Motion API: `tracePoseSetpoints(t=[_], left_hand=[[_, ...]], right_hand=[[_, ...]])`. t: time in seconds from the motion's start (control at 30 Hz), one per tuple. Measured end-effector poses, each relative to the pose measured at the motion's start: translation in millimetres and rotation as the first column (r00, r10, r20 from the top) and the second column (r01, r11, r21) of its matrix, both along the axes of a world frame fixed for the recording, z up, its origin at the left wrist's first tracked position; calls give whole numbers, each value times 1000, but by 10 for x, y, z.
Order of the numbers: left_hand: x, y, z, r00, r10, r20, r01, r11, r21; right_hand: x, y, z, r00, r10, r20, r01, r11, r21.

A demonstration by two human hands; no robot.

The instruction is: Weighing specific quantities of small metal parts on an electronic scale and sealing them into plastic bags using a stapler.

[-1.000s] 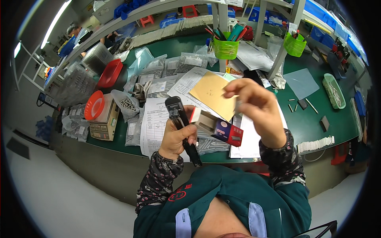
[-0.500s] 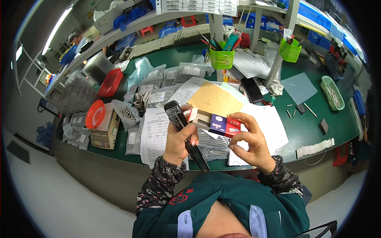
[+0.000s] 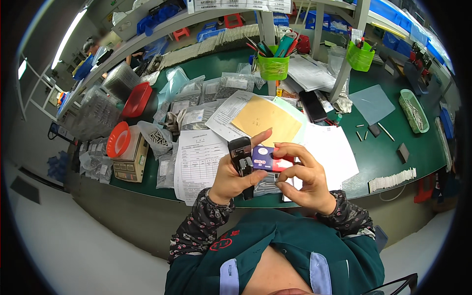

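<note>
My left hand (image 3: 228,182) is closed round a black stapler (image 3: 241,147), which stands almost upright. Its index finger reaches out past the stapler's top. Directly right of the stapler is a small purple and red cardboard box (image 3: 263,160), its left end hidden behind the stapler and my left fingers. On the box's right end lie the fingertips of my right hand (image 3: 309,182), bent and closed. The thumb and a finger of that hand pinch together below the box at a tiny thing too small to name. Printed sheets (image 3: 196,167) and a tan envelope (image 3: 265,120) lie beneath.
Left stand a scale (image 3: 130,164) with an orange bowl (image 3: 118,140), a bag of metal pins (image 3: 157,137) and several sealed bags. Right are a phone (image 3: 312,105), a row of pins (image 3: 392,180) and a green basket (image 3: 413,110). Shelf posts carry green pen holders (image 3: 274,66).
The stapler has swung more upright and moved right, against the box. The box's pale open end, visible before, is now out of sight. My right hand has shifted slightly left.
</note>
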State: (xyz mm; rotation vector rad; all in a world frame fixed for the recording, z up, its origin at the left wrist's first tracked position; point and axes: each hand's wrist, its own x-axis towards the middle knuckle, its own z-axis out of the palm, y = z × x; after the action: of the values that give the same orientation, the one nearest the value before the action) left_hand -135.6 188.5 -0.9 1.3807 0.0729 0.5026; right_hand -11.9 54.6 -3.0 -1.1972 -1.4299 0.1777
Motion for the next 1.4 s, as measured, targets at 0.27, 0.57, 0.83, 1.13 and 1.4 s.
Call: tracePoseSetpoints(t=[0.27, 0.57, 0.83, 1.13, 1.4], left_hand=[[-9, 38, -66, 973, 231, -5, -227, 951, -211], [-315, 274, -361, 830, 557, -26, -533, 779, -331], [-630, 255, -561, 586, 772, -248, -808, 531, -255], [-787, 118, -467, 527, 802, -281, -811, 375, -450], [-450, 151, -136, 912, 403, 83, -235, 675, -699]], right_hand=[[404, -89, 167, 974, -221, 50, 213, 967, 141], [2117, 290, 1151, 669, -740, -67, 679, 573, 459], [3277, 1384, 1703, 471, -882, -27, 799, 413, 437], [2826, 1275, 1613, 915, -372, -154, 402, 865, 300], [687, 863, 945, 872, 318, -371, -373, 924, -85]])
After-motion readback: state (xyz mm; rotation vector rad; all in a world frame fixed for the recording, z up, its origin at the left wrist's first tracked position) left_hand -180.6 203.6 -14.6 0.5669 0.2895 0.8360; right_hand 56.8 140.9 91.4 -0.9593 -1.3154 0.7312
